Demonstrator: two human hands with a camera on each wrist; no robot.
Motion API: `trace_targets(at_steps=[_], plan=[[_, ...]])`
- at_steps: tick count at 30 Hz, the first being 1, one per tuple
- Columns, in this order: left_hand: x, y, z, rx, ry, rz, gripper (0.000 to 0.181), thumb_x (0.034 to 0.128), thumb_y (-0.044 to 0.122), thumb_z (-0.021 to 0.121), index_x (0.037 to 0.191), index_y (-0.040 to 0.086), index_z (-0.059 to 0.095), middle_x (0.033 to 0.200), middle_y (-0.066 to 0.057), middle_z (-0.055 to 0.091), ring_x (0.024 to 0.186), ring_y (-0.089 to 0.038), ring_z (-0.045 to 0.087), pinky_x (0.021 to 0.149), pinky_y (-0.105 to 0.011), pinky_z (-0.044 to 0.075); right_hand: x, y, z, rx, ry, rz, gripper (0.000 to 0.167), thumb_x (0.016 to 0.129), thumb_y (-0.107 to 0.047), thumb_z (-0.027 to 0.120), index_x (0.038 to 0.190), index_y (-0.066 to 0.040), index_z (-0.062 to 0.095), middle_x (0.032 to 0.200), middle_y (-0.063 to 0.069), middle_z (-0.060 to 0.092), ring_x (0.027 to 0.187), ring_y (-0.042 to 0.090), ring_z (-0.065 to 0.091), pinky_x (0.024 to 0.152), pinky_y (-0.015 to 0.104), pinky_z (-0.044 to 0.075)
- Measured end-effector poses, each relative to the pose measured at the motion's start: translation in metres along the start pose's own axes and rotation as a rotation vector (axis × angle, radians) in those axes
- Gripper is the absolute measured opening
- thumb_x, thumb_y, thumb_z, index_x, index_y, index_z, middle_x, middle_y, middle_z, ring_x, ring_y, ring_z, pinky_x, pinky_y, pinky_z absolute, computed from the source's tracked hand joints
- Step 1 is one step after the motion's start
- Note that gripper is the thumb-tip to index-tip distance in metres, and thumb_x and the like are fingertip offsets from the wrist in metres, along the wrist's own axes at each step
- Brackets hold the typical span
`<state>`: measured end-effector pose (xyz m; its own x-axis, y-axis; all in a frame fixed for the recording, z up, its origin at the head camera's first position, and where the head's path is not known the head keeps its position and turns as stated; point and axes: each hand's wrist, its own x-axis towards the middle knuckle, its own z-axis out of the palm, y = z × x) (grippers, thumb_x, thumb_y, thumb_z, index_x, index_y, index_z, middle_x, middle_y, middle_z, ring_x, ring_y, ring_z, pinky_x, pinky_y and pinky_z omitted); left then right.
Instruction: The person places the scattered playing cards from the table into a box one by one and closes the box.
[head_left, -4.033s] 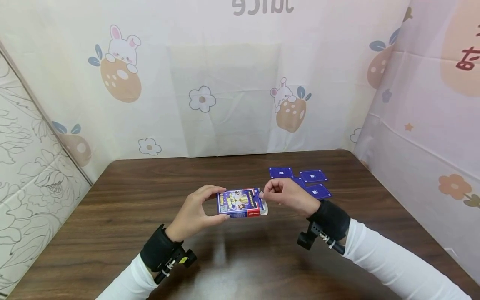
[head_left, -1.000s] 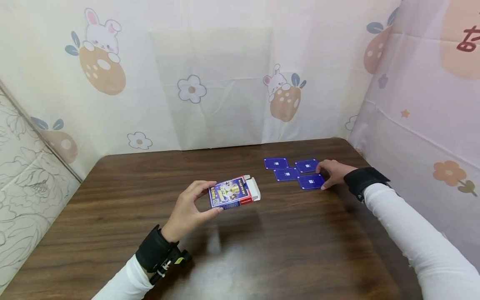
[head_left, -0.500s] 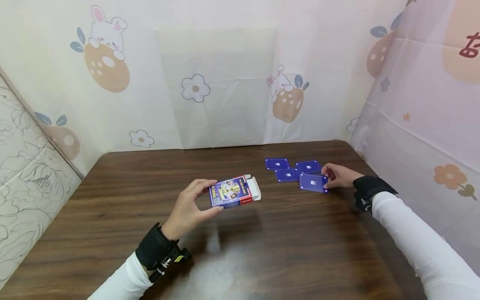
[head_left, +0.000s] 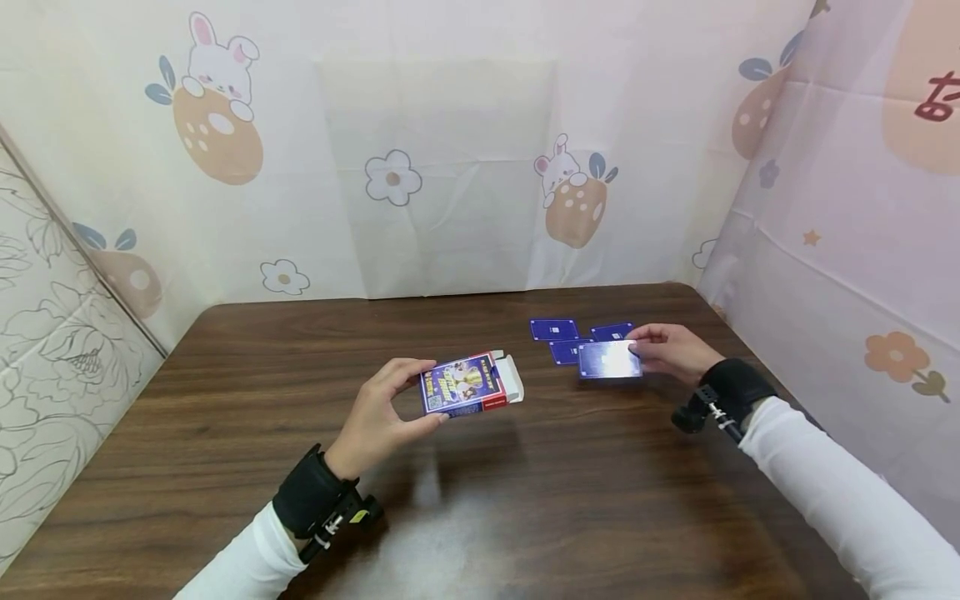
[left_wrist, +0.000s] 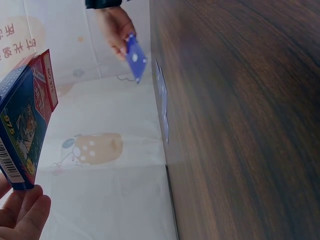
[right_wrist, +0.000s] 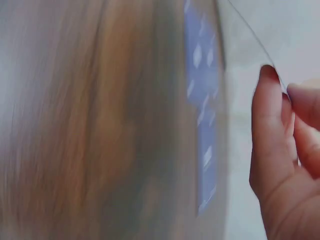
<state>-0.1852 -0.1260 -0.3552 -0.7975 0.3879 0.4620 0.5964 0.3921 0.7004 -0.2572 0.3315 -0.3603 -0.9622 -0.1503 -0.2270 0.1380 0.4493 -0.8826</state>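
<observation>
A blue and red card box (head_left: 465,383) is gripped between the thumb and fingers of my left hand (head_left: 382,412), above the table. Its white flap stands open at the right end. My right hand (head_left: 671,352) pinches a blue card (head_left: 609,360) by its right edge and holds it up off the table; light glares on its face. In the right wrist view this card shows edge-on, as a thin line. Behind it lie 3 more blue cards: one at the left (head_left: 553,329), one in the middle (head_left: 566,351) partly covered by the raised card, and one at the right (head_left: 611,332).
The dark wooden table (head_left: 300,358) reaches back to a white printed curtain (head_left: 450,225). Another curtain (head_left: 840,275) hangs along the right side, and a flower-patterned panel (head_left: 60,350) stands at the left.
The right hand has picked up the near-right card from the table and moved it up and left, towards the box. The left hand and box have hardly moved in the last second.
</observation>
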Motion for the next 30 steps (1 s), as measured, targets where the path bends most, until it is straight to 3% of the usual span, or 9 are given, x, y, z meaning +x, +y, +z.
trace_targets(at_steps=[4, 10, 13, 20, 30], plan=[[0.0, -0.001, 0.0, -0.011, 0.0, 0.001, 0.061, 0.0752, 0.011, 0.084, 0.129, -0.001, 0.058, 0.122, -0.012, 0.06, 0.109, -0.023, 0.059, 0.096, -0.047, 0.051, -0.011, -0.031, 0.017, 0.084, -0.011, -0.024, 0.037, 0.099, -0.018, 0.057, 0.128, 0.005, 0.049, 0.105, 0.002, 0.058, 0.088, 0.012, 0.06, 0.076, 0.025, 0.057], [0.0, 0.0, 0.0, -0.015, 0.003, 0.01, 0.061, 0.0745, 0.011, 0.085, 0.129, -0.001, 0.059, 0.122, -0.012, 0.061, 0.109, -0.023, 0.059, 0.096, -0.049, 0.051, -0.027, -0.075, 0.044, 0.287, -0.137, -0.08, 0.013, 0.1, -0.013, 0.055, 0.111, -0.013, 0.062, 0.098, 0.0, 0.067, 0.086, 0.011, 0.066, 0.076, 0.024, 0.057], [0.001, 0.0, 0.0, -0.013, 0.006, 0.017, 0.061, 0.0741, 0.01, 0.085, 0.129, 0.0, 0.059, 0.121, -0.012, 0.061, 0.109, -0.022, 0.059, 0.095, -0.05, 0.051, -0.034, -0.09, 0.056, 0.344, -0.192, -0.09, 0.015, 0.1, -0.011, 0.054, 0.105, -0.018, 0.067, 0.099, 0.001, 0.068, 0.085, 0.011, 0.067, 0.075, 0.023, 0.057], [0.0, 0.001, 0.0, -0.012, 0.006, 0.023, 0.061, 0.0736, 0.011, 0.085, 0.128, 0.001, 0.06, 0.122, -0.012, 0.061, 0.109, -0.023, 0.059, 0.095, -0.049, 0.051, -0.043, -0.109, 0.077, 0.283, -0.205, -0.09, 0.014, 0.099, -0.013, 0.056, 0.103, -0.02, 0.068, 0.112, 0.006, 0.058, 0.086, 0.016, 0.064, 0.074, 0.022, 0.056], [0.0, 0.001, -0.001, -0.018, 0.013, 0.033, 0.06, 0.0737, 0.01, 0.085, 0.128, 0.0, 0.06, 0.121, -0.012, 0.061, 0.109, -0.022, 0.059, 0.095, -0.049, 0.051, -0.046, -0.117, 0.085, 0.221, -0.189, -0.069, 0.015, 0.098, -0.013, 0.057, 0.111, -0.01, 0.065, 0.12, 0.016, 0.05, 0.091, 0.02, 0.06, 0.075, 0.023, 0.056]])
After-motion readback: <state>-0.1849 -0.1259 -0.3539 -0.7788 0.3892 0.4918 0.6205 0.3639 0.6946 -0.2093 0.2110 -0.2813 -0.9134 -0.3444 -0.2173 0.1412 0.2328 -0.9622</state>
